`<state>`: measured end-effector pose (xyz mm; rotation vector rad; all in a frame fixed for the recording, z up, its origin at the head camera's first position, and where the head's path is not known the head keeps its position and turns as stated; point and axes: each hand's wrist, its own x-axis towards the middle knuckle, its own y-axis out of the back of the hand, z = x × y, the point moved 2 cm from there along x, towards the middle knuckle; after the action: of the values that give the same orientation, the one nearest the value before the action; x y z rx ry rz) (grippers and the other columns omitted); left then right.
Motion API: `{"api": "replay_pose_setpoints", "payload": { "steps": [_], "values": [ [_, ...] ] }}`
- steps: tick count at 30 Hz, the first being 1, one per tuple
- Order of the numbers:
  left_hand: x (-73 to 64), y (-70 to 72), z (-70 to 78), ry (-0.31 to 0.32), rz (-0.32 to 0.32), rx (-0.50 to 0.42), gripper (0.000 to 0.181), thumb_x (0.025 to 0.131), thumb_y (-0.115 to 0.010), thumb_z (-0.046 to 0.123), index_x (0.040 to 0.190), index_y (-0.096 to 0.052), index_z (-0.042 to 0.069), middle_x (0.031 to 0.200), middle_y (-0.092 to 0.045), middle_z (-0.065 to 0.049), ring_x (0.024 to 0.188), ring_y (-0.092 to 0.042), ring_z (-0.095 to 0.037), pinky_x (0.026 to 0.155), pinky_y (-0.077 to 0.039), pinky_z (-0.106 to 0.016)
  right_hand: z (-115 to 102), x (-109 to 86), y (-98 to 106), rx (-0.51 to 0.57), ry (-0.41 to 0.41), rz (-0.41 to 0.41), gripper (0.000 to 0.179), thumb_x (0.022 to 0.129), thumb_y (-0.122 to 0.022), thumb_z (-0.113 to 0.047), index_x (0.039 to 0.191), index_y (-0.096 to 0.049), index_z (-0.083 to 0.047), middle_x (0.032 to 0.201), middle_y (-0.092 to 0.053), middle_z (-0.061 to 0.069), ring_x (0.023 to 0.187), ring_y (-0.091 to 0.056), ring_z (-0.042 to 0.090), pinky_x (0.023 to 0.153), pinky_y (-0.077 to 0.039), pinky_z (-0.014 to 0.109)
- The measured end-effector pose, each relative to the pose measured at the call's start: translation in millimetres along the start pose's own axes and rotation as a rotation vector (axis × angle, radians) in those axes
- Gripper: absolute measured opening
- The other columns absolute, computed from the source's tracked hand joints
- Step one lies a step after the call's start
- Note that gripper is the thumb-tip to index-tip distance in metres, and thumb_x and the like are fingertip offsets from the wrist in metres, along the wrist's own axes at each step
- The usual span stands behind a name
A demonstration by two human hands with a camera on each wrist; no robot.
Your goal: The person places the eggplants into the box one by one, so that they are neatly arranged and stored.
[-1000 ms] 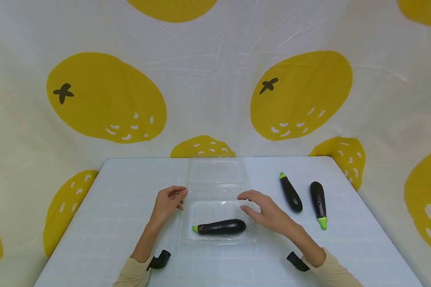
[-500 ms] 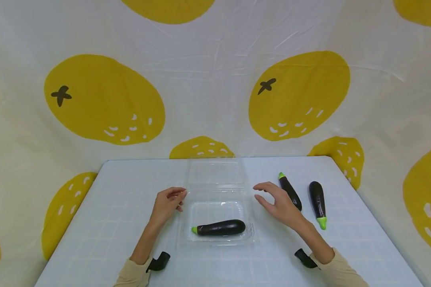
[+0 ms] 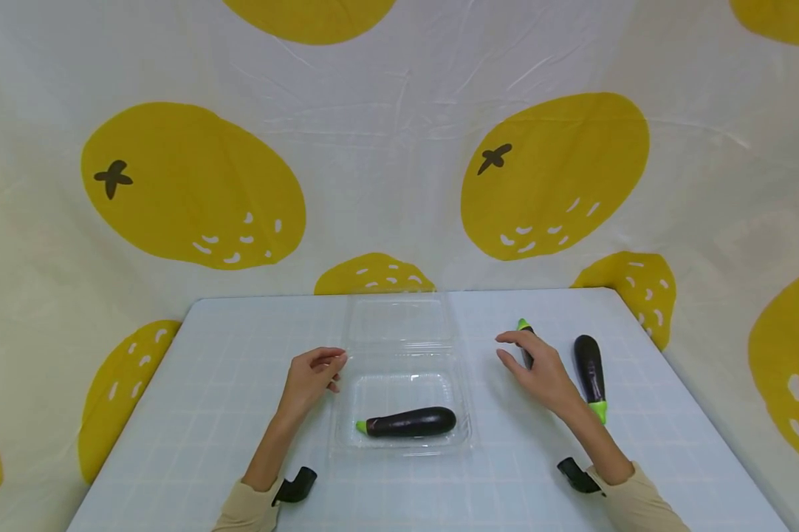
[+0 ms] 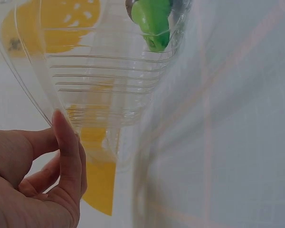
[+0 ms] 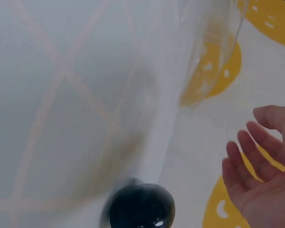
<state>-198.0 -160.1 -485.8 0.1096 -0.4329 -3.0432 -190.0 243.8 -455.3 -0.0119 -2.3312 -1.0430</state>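
A clear plastic clamshell container [image 3: 393, 386] lies with its lid [image 3: 399, 321] folded back, away from me. Inside its base is a dark eggplant [image 3: 409, 422], green stem to the left; that stem [image 4: 154, 23] shows through the plastic in the left wrist view. At the rim's left side my left hand [image 3: 311, 378] pinches the edge between thumb and fingers. My right hand [image 3: 540, 375] hovers with fingers spread and loosely bent, holding nothing. It partly covers a second eggplant [image 3: 527, 357]. A third eggplant [image 3: 589, 368] lies farther right, its stem toward me.
A white checked cloth [image 3: 240, 355] covers the table. Behind it hangs a pale curtain [image 3: 386, 170] printed with big yellow fruit. Black wrist mounts [image 3: 296, 485] sit at both cuffs.
My right hand has moved right, from the container's right side to over the second eggplant. The left hand and the container have stayed in place.
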Motion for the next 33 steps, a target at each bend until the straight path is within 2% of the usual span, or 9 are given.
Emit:
{"api": "replay_pose_setpoints", "payload": {
  "steps": [4, 9, 11, 14, 17, 19, 23, 33],
  "values": [
    [-0.1, 0.0, 0.7, 0.001, 0.0, -0.002, 0.026, 0.098, -0.072, 0.016, 0.118, -0.071, -0.001, 0.102, -0.071, -0.021, 0.067, -0.063, -0.021, 0.059, -0.056, -0.022, 9, -2.0, 3, 0.007, -0.024, 0.024, 0.028, 0.089, -0.078, 0.0, 0.116, -0.071, -0.002, 0.112, -0.071, 0.011, 0.105, -0.065, 0.034, 0.099, -0.033, 0.002],
    [-0.7, 0.3, 0.6, -0.001, 0.002, -0.009, 0.026, 0.098, -0.072, 0.017, 0.118, -0.071, -0.001, 0.101, -0.071, -0.022, 0.066, -0.062, -0.021, 0.059, -0.056, -0.022, 18, -3.3, 7, -0.003, -0.074, 0.038, 0.026, 0.092, -0.075, -0.001, 0.117, -0.07, -0.002, 0.117, -0.07, 0.014, 0.111, -0.062, 0.033, 0.102, -0.029, 0.002],
    [-1.1, 0.3, 0.4, 0.001, 0.003, -0.011, 0.027, 0.098, -0.072, 0.017, 0.118, -0.071, -0.001, 0.101, -0.071, -0.022, 0.067, -0.063, -0.021, 0.059, -0.056, -0.022, 21, -4.3, 9, -0.019, -0.092, 0.048, 0.025, 0.093, -0.074, -0.003, 0.118, -0.07, -0.002, 0.118, -0.07, 0.015, 0.113, -0.061, 0.033, 0.103, -0.034, 0.01],
    [-0.9, -0.5, 0.1, 0.007, 0.003, -0.009, 0.027, 0.098, -0.072, 0.017, 0.118, -0.071, -0.001, 0.102, -0.071, -0.021, 0.068, -0.063, -0.022, 0.059, -0.057, -0.022, 24, -5.7, 12, -0.033, -0.098, 0.078, 0.024, 0.093, -0.074, -0.001, 0.117, -0.07, 0.001, 0.118, -0.069, 0.019, 0.113, -0.059, 0.036, 0.101, -0.043, 0.031],
    [-1.1, -0.9, 0.3, 0.005, 0.005, -0.003, 0.027, 0.098, -0.072, 0.017, 0.118, -0.071, -0.001, 0.102, -0.071, -0.021, 0.068, -0.063, -0.022, 0.059, -0.056, -0.022, 27, -6.7, 14, -0.034, -0.101, 0.1, 0.025, 0.092, -0.074, 0.001, 0.116, -0.069, 0.005, 0.117, -0.069, 0.021, 0.113, -0.058, 0.038, 0.098, -0.043, 0.051],
    [-1.0, -0.9, 0.7, 0.005, 0.006, -0.003, 0.026, 0.098, -0.073, 0.017, 0.117, -0.071, -0.001, 0.101, -0.071, -0.021, 0.068, -0.063, -0.022, 0.059, -0.056, -0.022, 31, -7.5, 14, -0.041, -0.117, 0.096, 0.025, 0.092, -0.074, 0.001, 0.116, -0.069, 0.005, 0.118, -0.068, 0.022, 0.114, -0.058, 0.04, 0.099, -0.043, 0.057],
    [-1.1, -0.5, 1.4, 0.003, 0.006, -0.006, 0.026, 0.098, -0.073, 0.016, 0.117, -0.071, -0.001, 0.1, -0.071, -0.021, 0.067, -0.063, -0.022, 0.058, -0.056, -0.022, 37, -9.9, 14, -0.06, -0.183, 0.059, 0.027, 0.094, -0.073, -0.001, 0.12, -0.067, 0.003, 0.124, -0.064, 0.024, 0.12, -0.054, 0.043, 0.104, -0.04, 0.064],
    [0.1, -0.5, 1.6, 0.008, -0.001, -0.011, 0.027, 0.098, -0.073, 0.017, 0.118, -0.071, -0.001, 0.1, -0.071, -0.021, 0.066, -0.063, -0.02, 0.059, -0.056, -0.022, 46, -15.8, 12, -0.083, -0.264, 0.0, 0.034, 0.096, -0.07, -0.003, 0.128, -0.062, 0.004, 0.132, -0.056, 0.029, 0.124, -0.051, 0.047, 0.105, -0.04, 0.065]
  ]
}}
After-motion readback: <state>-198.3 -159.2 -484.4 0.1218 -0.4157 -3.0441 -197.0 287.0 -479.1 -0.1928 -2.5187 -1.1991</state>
